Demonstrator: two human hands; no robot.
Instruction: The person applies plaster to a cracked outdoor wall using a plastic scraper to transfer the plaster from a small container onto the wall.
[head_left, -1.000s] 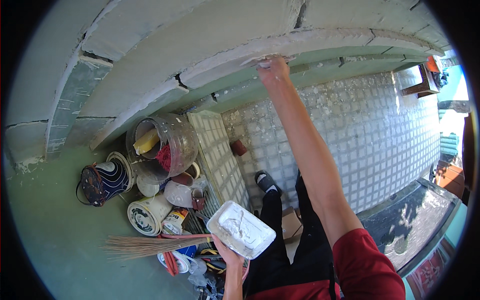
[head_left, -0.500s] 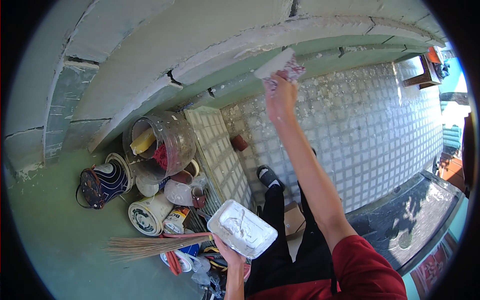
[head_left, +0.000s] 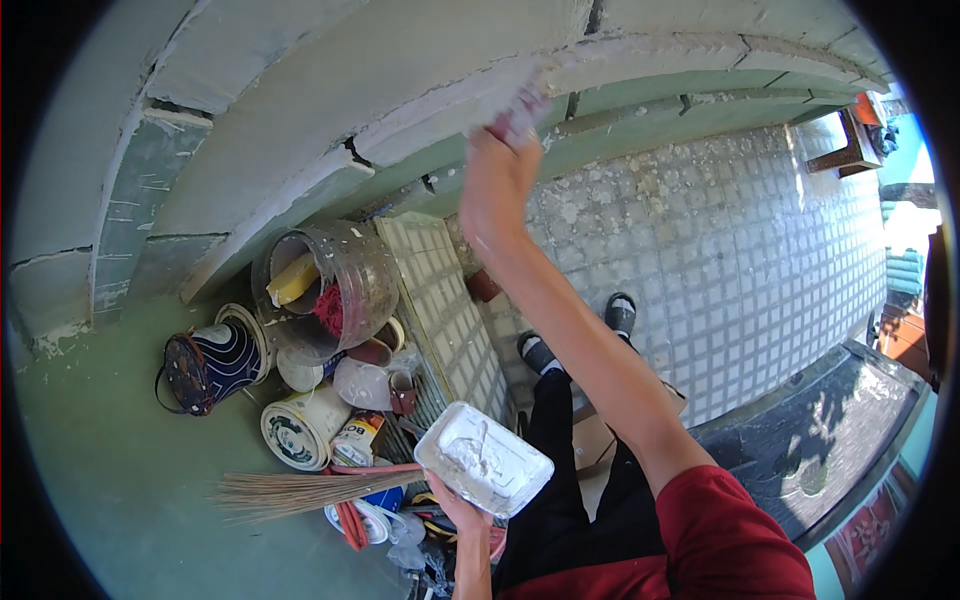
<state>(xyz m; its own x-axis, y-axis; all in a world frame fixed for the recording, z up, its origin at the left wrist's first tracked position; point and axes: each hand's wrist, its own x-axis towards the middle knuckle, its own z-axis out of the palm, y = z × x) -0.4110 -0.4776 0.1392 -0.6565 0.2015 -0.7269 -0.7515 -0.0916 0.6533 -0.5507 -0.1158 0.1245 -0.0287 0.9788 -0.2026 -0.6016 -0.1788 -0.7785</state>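
My left hand [head_left: 460,508] is closed on the edge of a shallow white tray [head_left: 484,460], held level with white paste smeared inside. Up by the wall, my right hand [head_left: 502,175] grips a scraper [head_left: 524,106] stained white and reddish. Motion blurs the scraper; its wide blade lies against or very near the pale, paste-covered ledge [head_left: 450,102] of the wall. Dark gaps break the ledge in several places.
Left of me stand a clear plastic tub [head_left: 375,270] with a yellow sponge, paint buckets [head_left: 300,428] and a twig broom [head_left: 290,493]. A tiled step [head_left: 450,310] adjoins the tiled floor [head_left: 690,250]. To the right is a dark-topped table [head_left: 800,450].
My right hand has swung left with the scraper, from over the lower green wall up to the ledge. The left hand and tray have barely moved. A second foot now shows.
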